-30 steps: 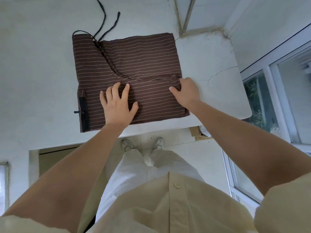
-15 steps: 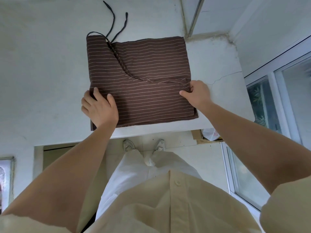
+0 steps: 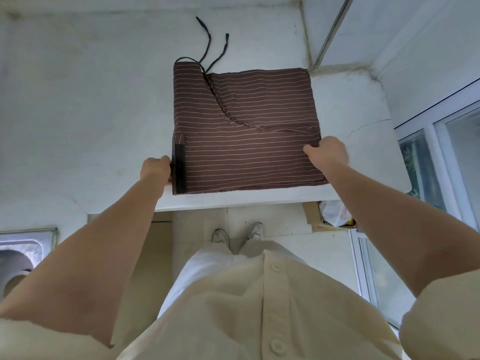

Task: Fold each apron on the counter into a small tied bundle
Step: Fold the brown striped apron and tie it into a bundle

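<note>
Fingers of both hands pinched the apron's side edges.
Left hand and right hand gripped a flat rectangle; further folds and tying the strings remained.

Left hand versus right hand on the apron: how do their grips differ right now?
The left hand sits at the apron's left edge beside the black strap patch; the right hand sits at the right edge, slightly farther up the counter, by a fold line. Both are closed on the fabric edges.

A cream button-up shirt with short sleeves, white trousers and pale sneakers.
</note>
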`<act>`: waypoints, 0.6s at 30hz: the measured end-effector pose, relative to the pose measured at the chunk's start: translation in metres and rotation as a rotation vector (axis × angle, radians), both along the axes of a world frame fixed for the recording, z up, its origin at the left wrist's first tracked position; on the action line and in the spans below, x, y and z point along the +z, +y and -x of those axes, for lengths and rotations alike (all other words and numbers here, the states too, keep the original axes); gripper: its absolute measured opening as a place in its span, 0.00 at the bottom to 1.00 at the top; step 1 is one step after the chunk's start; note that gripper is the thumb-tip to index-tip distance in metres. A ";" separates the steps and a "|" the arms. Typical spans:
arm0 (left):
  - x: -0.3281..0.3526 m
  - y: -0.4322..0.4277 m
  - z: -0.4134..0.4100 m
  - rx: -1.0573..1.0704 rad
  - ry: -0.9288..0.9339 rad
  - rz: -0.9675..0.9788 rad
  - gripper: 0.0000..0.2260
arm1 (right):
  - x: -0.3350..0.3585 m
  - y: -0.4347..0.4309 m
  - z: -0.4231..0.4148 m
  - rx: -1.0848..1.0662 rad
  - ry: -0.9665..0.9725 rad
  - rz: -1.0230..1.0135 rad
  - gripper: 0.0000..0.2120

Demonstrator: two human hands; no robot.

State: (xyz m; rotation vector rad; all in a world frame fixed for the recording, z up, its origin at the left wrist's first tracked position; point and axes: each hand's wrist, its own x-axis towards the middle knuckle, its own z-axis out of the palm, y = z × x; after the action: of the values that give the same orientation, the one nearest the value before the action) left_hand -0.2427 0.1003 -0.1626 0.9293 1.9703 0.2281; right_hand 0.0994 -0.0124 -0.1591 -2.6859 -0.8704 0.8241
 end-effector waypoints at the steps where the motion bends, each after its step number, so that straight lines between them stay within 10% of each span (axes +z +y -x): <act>1: 0.002 -0.001 0.001 0.012 -0.044 0.025 0.09 | 0.000 -0.003 -0.001 -0.031 0.021 -0.001 0.14; 7: 0.008 -0.018 0.016 0.119 -0.505 0.175 0.10 | 0.003 -0.026 0.001 -0.161 0.090 0.017 0.15; 18: 0.003 -0.025 0.004 0.080 -0.422 0.052 0.07 | 0.002 -0.043 0.002 -0.174 0.071 -0.138 0.18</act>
State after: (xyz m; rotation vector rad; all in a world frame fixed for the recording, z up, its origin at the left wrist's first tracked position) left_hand -0.2472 0.0757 -0.1593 0.7019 1.6148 0.3845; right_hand 0.0972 -0.0554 -0.1573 -2.5524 -0.6420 0.7848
